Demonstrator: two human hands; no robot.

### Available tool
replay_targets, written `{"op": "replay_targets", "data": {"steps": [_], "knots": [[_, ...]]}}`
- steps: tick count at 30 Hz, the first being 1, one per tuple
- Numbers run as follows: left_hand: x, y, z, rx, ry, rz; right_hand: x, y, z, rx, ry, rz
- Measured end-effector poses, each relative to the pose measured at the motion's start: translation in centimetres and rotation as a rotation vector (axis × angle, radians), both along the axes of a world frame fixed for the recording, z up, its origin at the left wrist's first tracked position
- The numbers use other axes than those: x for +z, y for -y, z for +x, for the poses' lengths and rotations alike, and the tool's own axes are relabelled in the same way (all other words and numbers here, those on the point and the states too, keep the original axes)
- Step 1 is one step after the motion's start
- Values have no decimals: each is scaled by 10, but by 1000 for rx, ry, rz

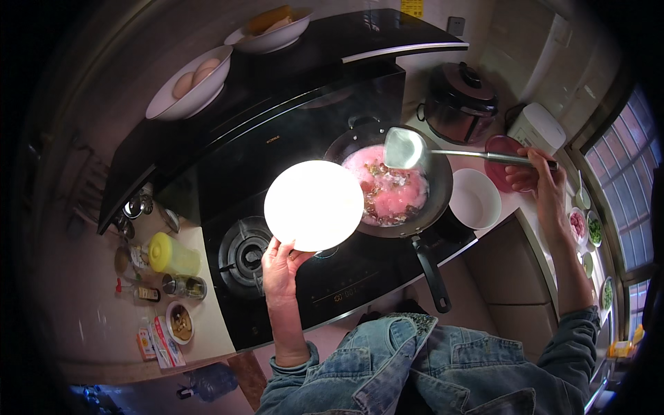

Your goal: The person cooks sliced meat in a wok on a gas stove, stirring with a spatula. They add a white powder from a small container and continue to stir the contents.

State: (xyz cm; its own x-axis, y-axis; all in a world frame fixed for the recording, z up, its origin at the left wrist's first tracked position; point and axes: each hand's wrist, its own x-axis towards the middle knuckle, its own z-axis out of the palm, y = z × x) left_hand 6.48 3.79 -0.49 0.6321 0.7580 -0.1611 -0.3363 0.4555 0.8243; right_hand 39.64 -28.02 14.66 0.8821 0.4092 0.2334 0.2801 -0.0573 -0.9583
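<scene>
My left hand (281, 264) holds a round white plate (314, 206) by its near rim, close to the wok's left side; glare hides the plate's surface. In my right hand (542, 179) is the handle of a metal wok spatula (404, 149), its blade above the far part of the wok (438, 192). Pinkish liquid food (397, 192) with darker pieces lies in the wok, which stands on the right side of the black gas stove (332, 306). The wok's black handle points towards me.
An empty-looking white bowl (474, 199), a red bowl (502, 163) and an electric pressure cooker (461, 104) stand right of the wok. Left are a bare burner (249, 256), a yellow-lidded container (174, 254) and jars. A bowl of eggs (189, 85) rests on the range hood (311, 72).
</scene>
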Motion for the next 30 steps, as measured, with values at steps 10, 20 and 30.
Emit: {"op": "replay_targets", "data": {"steps": [10, 20, 30], "knots": [[4, -4, -31, 93, -55, 18, 3, 0, 27, 20, 122, -190], [-3, 1, -32, 133, -19, -24, 30, -44, 19, 60, 300, -308], [-4, 0, -33, 106, -19, -12, -25, -19, 49, -34, 44, -126]]}}
